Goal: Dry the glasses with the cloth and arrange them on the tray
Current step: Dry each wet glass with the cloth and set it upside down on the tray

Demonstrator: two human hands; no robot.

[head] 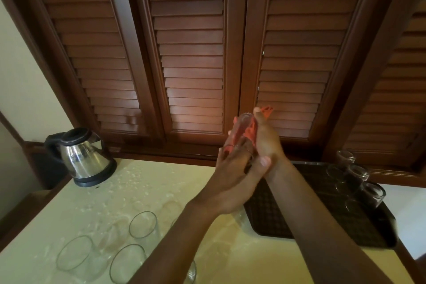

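Dark wooden louvred shutters [193, 53] fill the wall behind the pale yellow tabletop [143, 191], which is dotted with water drops. I see both hands raised above the tabletop, meeting in front of the shutters. My left hand [237, 177] has its grip curled around the lower part of a clear glass [239, 131], which is tilted with its far end pointing up and away. My right hand [267, 143] grips the orange-red cloth [251, 132] against the side of that glass, its thumb pointing up along the cloth; part of the cloth shows through the glass and a corner pokes out above the thumb. Both grips are closed on what they hold.

Down and to the right of the grip lies a dark brown tray [299, 214] with a grid pattern, and glasses on the tray [355, 175] stand upside down in a row along its far right side. Down and to the left of the grip, wet glasses [129, 244] stand upright in a loose group near the close edge of the tabletop. Far to the left of the grip, a steel electric kettle [83, 157] with a black handle sits on its base at the back corner.
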